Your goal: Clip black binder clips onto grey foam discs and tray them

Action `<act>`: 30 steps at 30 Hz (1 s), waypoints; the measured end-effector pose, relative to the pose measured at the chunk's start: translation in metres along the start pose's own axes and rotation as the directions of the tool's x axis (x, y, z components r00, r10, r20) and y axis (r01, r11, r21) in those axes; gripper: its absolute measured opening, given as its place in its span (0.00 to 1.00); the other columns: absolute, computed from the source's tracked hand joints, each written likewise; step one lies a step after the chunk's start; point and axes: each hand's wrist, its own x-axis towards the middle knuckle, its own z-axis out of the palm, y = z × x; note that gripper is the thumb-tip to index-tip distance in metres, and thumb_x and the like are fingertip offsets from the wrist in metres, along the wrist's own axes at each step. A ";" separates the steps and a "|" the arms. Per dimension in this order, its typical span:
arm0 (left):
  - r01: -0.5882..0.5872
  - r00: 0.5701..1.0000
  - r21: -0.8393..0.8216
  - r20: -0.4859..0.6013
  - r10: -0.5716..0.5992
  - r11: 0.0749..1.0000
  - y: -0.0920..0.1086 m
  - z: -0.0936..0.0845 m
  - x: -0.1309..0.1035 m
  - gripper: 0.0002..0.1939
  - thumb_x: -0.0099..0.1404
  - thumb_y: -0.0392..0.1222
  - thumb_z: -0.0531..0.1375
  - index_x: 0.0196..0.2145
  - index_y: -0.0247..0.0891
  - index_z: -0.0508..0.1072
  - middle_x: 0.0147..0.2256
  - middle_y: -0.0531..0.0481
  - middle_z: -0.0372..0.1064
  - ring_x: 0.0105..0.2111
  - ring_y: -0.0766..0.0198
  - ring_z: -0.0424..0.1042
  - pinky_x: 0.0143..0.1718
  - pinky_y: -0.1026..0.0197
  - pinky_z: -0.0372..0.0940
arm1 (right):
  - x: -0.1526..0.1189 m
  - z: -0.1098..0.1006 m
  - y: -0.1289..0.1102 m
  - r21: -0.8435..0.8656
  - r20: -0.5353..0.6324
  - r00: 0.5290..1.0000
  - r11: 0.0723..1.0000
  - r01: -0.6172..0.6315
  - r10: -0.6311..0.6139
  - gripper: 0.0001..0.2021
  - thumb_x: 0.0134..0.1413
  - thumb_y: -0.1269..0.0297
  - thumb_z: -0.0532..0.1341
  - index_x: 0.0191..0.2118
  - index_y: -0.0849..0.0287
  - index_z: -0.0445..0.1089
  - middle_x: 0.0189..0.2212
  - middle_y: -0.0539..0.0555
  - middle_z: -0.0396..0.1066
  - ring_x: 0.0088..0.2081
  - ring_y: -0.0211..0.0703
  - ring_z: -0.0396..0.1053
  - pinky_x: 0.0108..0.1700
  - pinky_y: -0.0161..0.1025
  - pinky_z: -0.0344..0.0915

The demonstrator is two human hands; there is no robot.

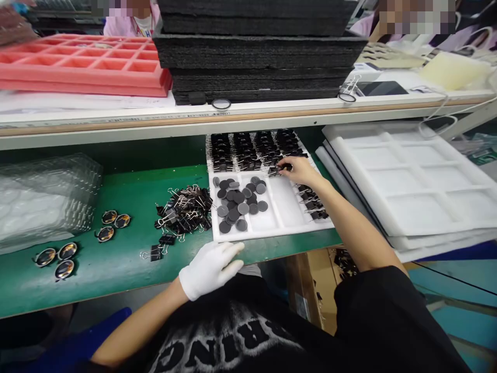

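Note:
My bare right hand [297, 170] is closed in a pinch on a black binder clip [286, 167] over the white compartment tray [248, 235], just in front of rows of clips [243, 150]. My left hand [212, 267], in a white glove, rests at the green table's front edge with its fingers stretched out and nothing in them. Dark round discs [235, 202] lie loose in the tray's left compartments. More clips line its right side, partly behind my right wrist. Left of the tray lies a heap of binder clips [186, 210].
Several round lens-like pieces [64, 268] and a stack of clear plastic trays [46, 197] are at the left. White foam trays [423, 176] are stacked at the right. A shelf [272, 114] crosses behind, bearing black foam [256, 57] and a pink tray [97, 77]. People sit beyond it.

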 end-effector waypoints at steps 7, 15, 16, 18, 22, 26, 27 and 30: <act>0.068 0.998 -0.007 -0.012 -0.068 0.998 -0.003 0.005 -0.030 0.17 0.77 0.44 0.53 0.55 0.38 0.75 0.41 0.45 0.81 0.34 0.58 0.79 0.38 0.54 0.73 | -0.006 0.014 0.014 0.000 0.031 0.999 0.999 0.032 -0.032 0.09 0.60 0.65 0.66 0.46 0.58 0.79 0.50 0.64 0.81 0.52 0.62 0.76 0.55 0.60 0.65; 0.053 0.991 -0.009 -0.123 -0.053 0.999 -0.009 -0.018 -0.046 0.16 0.76 0.42 0.54 0.56 0.37 0.74 0.41 0.47 0.82 0.36 0.59 0.80 0.37 0.56 0.70 | -0.012 0.016 0.016 -0.158 0.007 0.989 0.976 0.146 -0.147 0.14 0.63 0.57 0.65 0.47 0.61 0.79 0.50 0.72 0.78 0.52 0.63 0.72 0.49 0.55 0.60; 0.067 0.982 0.006 -0.180 -0.065 0.998 -0.015 -0.026 -0.052 0.16 0.76 0.41 0.54 0.56 0.37 0.74 0.41 0.47 0.82 0.37 0.59 0.80 0.39 0.56 0.70 | -0.016 0.018 0.008 -0.207 -0.048 0.984 0.966 0.158 -0.171 0.17 0.63 0.54 0.65 0.49 0.62 0.78 0.52 0.74 0.76 0.53 0.64 0.71 0.47 0.54 0.58; 0.196 0.926 0.052 -0.338 -0.167 0.979 -0.032 -0.047 -0.067 0.16 0.76 0.40 0.54 0.57 0.39 0.74 0.44 0.45 0.81 0.42 0.58 0.79 0.45 0.55 0.70 | -0.031 0.027 -0.015 -0.318 -0.146 0.965 0.934 0.165 -0.220 0.23 0.64 0.49 0.64 0.56 0.60 0.76 0.54 0.75 0.74 0.53 0.65 0.70 0.45 0.55 0.57; 0.722 0.634 0.184 -0.562 -0.531 0.667 -0.087 -0.101 -0.108 0.20 0.77 0.44 0.51 0.61 0.40 0.73 0.56 0.37 0.75 0.57 0.49 0.72 0.59 0.47 0.64 | -0.071 0.060 -0.057 -0.293 0.065 0.912 0.866 0.406 -0.406 0.22 0.68 0.45 0.56 0.54 0.54 0.76 0.50 0.66 0.77 0.48 0.63 0.73 0.47 0.58 0.61; 0.802 0.560 0.457 -0.347 -0.752 0.385 -0.140 -0.144 -0.138 0.31 0.70 0.55 0.62 0.67 0.43 0.69 0.65 0.31 0.62 0.62 0.34 0.59 0.58 0.38 0.55 | -0.087 0.086 -0.062 -0.258 0.108 0.918 0.881 0.397 -0.382 0.20 0.67 0.49 0.54 0.53 0.51 0.77 0.49 0.67 0.78 0.42 0.66 0.76 0.44 0.63 0.64; 0.762 0.585 0.507 -0.272 -0.764 0.403 -0.152 -0.150 -0.141 0.32 0.68 0.56 0.65 0.66 0.46 0.70 0.66 0.31 0.61 0.62 0.33 0.58 0.58 0.37 0.54 | -0.085 0.089 -0.060 -0.239 0.100 0.919 0.887 0.394 -0.381 0.18 0.66 0.51 0.55 0.52 0.49 0.78 0.48 0.67 0.79 0.41 0.67 0.76 0.43 0.63 0.63; 0.637 0.669 0.588 -0.102 -0.736 0.498 -0.181 -0.160 -0.141 0.27 0.67 0.59 0.67 0.61 0.51 0.76 0.64 0.35 0.63 0.61 0.35 0.58 0.58 0.38 0.51 | -0.080 0.087 -0.056 -0.212 0.068 0.908 0.883 0.419 -0.414 0.16 0.66 0.57 0.55 0.51 0.46 0.78 0.43 0.65 0.80 0.38 0.64 0.77 0.42 0.60 0.63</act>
